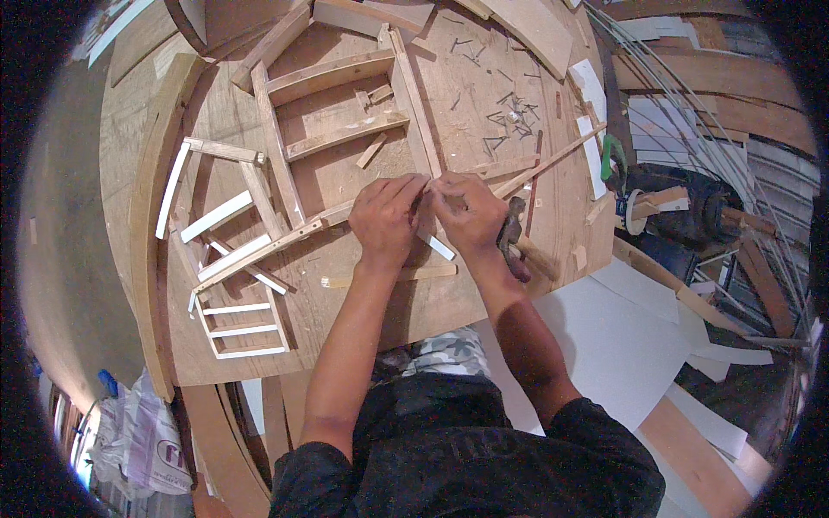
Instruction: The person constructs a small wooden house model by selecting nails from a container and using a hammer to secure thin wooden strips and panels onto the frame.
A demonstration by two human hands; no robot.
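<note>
A ladder-like wooden frame (348,135) of pale slats lies on the plywood table, with a long thin wooden strip (259,252) running slantwise across its near end. Over the joint between the two, my left hand (380,216) is closed, fingers bent together. My right hand (471,211) is closed beside it, thumb and finger pinched. The fingertips nearly meet; whatever is between them is hidden or too small to name. A hammer (513,233) lies right beside my right wrist. Several loose nails (514,114) are scattered beyond my hands.
White-edged slat pieces (218,216) and a small rack-like frame (242,331) lie at the left. A curved board (162,198) borders the plywood tabletop (380,318). A green-handled tool (614,160) and a black bag-like item (686,198) are off the right edge. White sheets (604,337) lie below.
</note>
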